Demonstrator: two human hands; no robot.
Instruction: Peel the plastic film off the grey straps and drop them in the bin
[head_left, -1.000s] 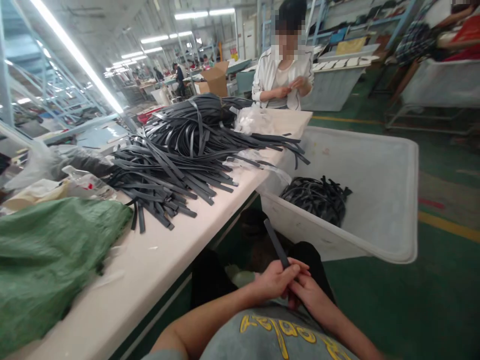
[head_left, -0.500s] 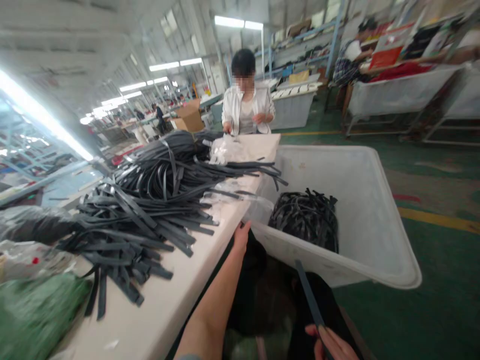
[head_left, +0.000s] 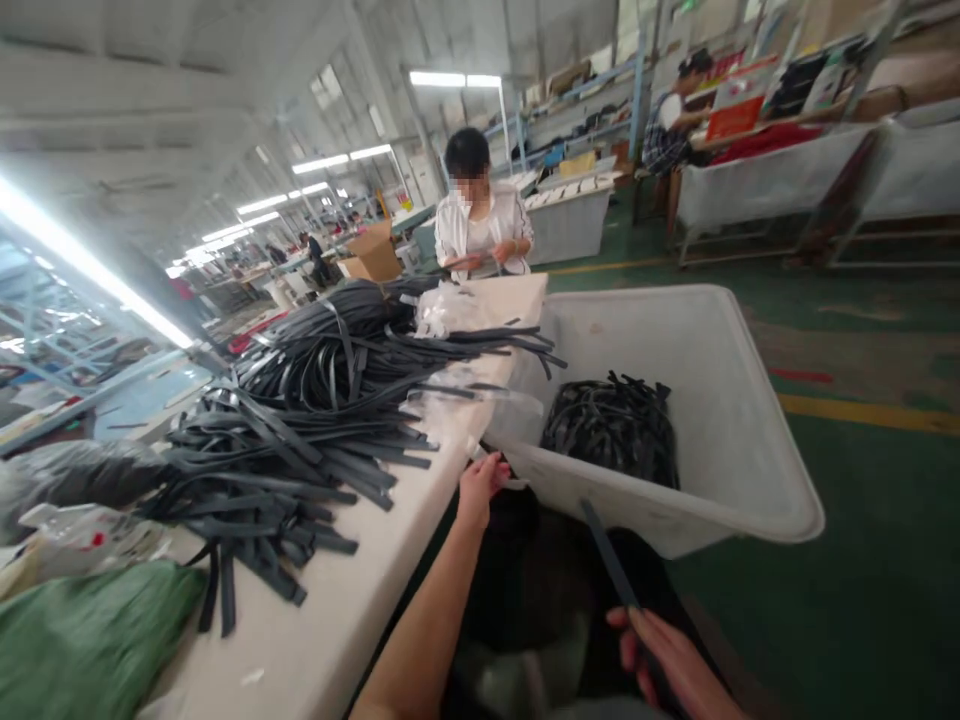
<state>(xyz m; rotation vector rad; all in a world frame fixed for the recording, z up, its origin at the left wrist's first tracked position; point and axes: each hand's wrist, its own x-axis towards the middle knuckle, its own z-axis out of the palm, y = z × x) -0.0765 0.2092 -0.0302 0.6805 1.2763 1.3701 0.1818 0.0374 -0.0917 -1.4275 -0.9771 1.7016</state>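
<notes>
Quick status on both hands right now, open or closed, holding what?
Left hand: closed, apparently pinching a thin white strip by the table edge.
Right hand: closed, holding a dark strap.

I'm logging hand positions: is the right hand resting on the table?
No, the right hand is well away from the table, gripping a dark strap near the bin.

Head camera: looks forward and down from the wearer's head.
Long cream-topped table (head_left: 337,600): runs away from the lens, on the left.
Large white plastic bin (head_left: 735,440): seen into from above, right of centre.
Bare right hand (head_left: 664,645): close, at the bottom edge.
</notes>
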